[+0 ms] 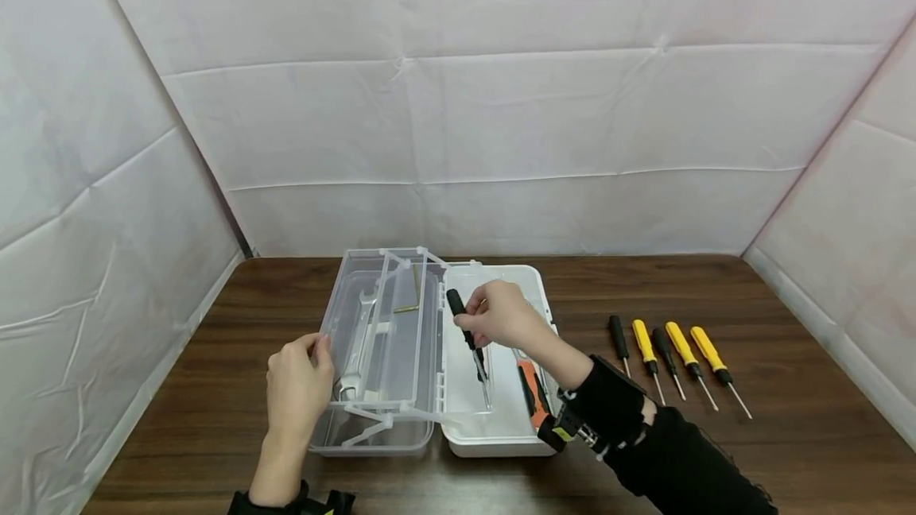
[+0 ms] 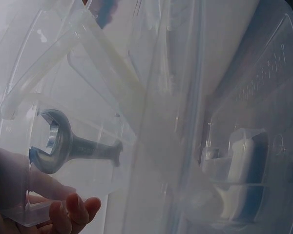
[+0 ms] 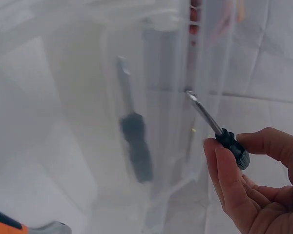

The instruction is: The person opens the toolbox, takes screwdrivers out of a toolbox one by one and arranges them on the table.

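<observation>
My right hand (image 1: 504, 312) pinches a black-handled screwdriver (image 3: 229, 146) between thumb and fingers over the white toolbox base (image 1: 458, 443). Its metal shaft slants downward in the head view. Another black-handled screwdriver (image 3: 136, 148) shows blurred through clear plastic in the right wrist view. At the left, my left hand (image 1: 299, 376) holds the edge of a clear plastic tray (image 1: 411, 340) attached to the box. Fingers curl at that edge in the left wrist view. A steel open-end wrench (image 1: 358, 340) and a brass-coloured hex key (image 1: 413, 296) are visible through the plastic.
An orange and black tool (image 1: 533, 392) lies at the right side of the box. Several screwdrivers with yellow handles (image 1: 683, 342) and black handles (image 1: 661, 344) lie on the wooden table (image 1: 773, 388) to the right. White sheet walls (image 1: 515, 118) surround the table.
</observation>
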Tool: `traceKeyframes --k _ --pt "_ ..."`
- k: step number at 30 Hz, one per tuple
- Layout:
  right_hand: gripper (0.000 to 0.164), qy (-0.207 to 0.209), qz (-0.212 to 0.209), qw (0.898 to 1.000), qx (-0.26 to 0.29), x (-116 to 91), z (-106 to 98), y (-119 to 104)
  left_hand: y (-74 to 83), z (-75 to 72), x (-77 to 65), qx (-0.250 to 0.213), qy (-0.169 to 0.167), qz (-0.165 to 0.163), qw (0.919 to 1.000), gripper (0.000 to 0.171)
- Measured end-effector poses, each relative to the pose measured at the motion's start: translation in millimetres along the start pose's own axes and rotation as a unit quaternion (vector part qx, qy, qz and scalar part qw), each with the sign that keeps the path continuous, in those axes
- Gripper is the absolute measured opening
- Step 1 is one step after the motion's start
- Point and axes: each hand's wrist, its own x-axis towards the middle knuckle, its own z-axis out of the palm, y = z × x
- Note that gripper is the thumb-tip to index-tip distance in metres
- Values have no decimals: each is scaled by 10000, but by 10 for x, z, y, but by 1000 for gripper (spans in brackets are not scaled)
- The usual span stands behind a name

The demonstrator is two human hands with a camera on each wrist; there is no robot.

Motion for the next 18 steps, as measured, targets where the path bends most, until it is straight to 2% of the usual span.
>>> traceKeyframes --k 5,11,18 --pt "15 291 -53 9996 -33 -108 -231 -1 3 -3 6 7 11 22 10000 25" --pt "16 684 4 9971 -335 -280 -490 117 -1 0 8 0 7 20 10000 26" --pt "20 1285 191 9888 -739 -439 -664 449 3 5 3 16 36 -5 10000 26"
